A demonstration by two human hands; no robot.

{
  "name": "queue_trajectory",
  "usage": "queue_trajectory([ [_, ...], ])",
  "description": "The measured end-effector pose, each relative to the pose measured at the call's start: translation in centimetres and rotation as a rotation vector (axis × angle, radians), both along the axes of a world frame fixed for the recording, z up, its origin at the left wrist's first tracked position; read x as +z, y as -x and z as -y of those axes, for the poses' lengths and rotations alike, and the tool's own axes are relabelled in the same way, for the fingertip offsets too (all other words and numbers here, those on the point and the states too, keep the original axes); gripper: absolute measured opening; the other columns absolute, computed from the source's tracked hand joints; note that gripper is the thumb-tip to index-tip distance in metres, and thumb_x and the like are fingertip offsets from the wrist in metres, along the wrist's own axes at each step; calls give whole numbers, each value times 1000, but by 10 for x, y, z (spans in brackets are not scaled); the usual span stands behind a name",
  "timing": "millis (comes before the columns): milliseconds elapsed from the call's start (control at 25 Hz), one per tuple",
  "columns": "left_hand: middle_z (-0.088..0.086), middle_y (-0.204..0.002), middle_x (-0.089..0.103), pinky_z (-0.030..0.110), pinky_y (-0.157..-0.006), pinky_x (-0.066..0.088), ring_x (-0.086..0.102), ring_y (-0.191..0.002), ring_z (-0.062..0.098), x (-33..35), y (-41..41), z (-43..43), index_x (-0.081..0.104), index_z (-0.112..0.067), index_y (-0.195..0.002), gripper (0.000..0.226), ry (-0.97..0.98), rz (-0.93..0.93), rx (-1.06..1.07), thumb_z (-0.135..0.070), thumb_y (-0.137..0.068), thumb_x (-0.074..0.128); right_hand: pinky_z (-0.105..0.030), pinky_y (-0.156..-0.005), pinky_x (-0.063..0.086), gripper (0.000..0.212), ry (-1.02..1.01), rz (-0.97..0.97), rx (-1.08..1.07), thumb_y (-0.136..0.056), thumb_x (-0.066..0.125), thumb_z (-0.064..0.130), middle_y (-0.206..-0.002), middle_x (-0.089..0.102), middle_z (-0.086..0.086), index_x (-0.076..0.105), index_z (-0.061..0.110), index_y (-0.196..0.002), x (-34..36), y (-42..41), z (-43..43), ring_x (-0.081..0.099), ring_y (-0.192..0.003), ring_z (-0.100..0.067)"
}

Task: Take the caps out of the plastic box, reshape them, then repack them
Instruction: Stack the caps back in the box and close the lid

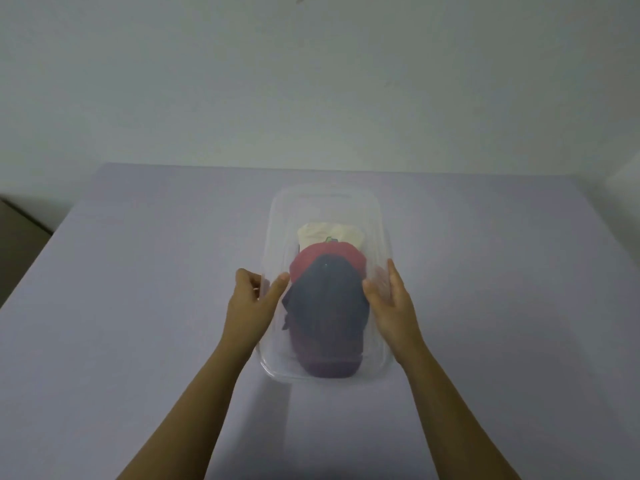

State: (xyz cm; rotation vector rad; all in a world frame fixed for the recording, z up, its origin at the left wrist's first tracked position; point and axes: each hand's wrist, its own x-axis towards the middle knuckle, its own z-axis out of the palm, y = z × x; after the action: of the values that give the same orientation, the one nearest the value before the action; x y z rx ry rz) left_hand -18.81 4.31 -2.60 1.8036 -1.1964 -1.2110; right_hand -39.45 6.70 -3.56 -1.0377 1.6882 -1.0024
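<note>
A clear plastic box (pixel 327 195) stands in the middle of the table, long side pointing away from me. Inside it lie stacked caps: a cream cap (pixel 329 233) at the far end, a red cap (pixel 311 259) over it, a dark blue cap (pixel 325 303) on top, and a purple cap (pixel 329 367) nearest me. My left hand (pixel 251 303) grips the box's left wall, thumb inside and fingers outside. On the right wall, my right hand (pixel 393 306) does the same, thumb tip close to the blue cap.
The table (pixel 138 306) is covered in a pale lilac cloth and reaches a plain white wall (pixel 311 81) behind. The table's left edge drops off to a darker floor area (pixel 20 230).
</note>
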Motion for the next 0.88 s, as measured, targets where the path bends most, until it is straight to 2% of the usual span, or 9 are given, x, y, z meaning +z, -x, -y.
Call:
queue_trajectory([
  [40,10,-108,59,33,-73,53,60,-93,26,-5,4,3,41,-13,-108,40,10,90,4,-45,-88,56,-33,-114,25,65,-26,-47,0,-94,49,36,-154,24,6,14,25,-148,-10,0,-2,26,-141,-15],
  [120,11,-135,50,39,-90,49,54,-115,29,-19,11,3,37,-13,-127,44,36,124,-41,-37,-94,50,-38,-118,16,63,-85,-121,13,-97,43,32,-158,15,1,11,21,-149,-25,-1,-6,14,-145,-18],
  [160,8,-147,40,41,-101,42,47,-127,29,-26,14,2,29,-15,-139,49,57,135,-94,-34,-96,46,-41,-119,13,62,-100,-138,25,-98,41,31,-158,11,0,8,21,-149,-31,-2,-7,9,-146,-19],
  [240,3,-157,22,40,-113,26,29,-141,26,-40,19,3,14,-19,-150,55,99,224,-221,-31,-100,34,-44,-119,10,61,-114,-149,31,-99,38,31,-159,8,1,5,22,-149,-39,-3,-7,4,-146,-20],
  [360,4,-159,14,36,-116,16,19,-145,24,-54,20,10,10,-19,-150,51,72,318,-278,-28,-102,25,-40,-118,15,60,-123,-135,7,-99,39,30,-158,13,1,8,21,-149,-43,-1,-1,12,-145,-20],
  [480,3,-159,16,37,-117,17,19,-145,23,-61,21,13,10,-19,-151,51,64,333,-266,-28,-102,25,-35,-115,22,59,-124,-106,-27,-98,40,31,-157,18,1,11,22,-149,-45,-3,1,20,-143,-20],
  [880,4,-157,22,45,-115,22,27,-142,26,-64,29,21,13,-20,-150,50,75,435,-251,-29,-102,25,-40,-113,28,59,-157,-132,-73,-98,41,33,-154,27,-4,12,26,-149,-55,0,10,29,-140,-26],
])
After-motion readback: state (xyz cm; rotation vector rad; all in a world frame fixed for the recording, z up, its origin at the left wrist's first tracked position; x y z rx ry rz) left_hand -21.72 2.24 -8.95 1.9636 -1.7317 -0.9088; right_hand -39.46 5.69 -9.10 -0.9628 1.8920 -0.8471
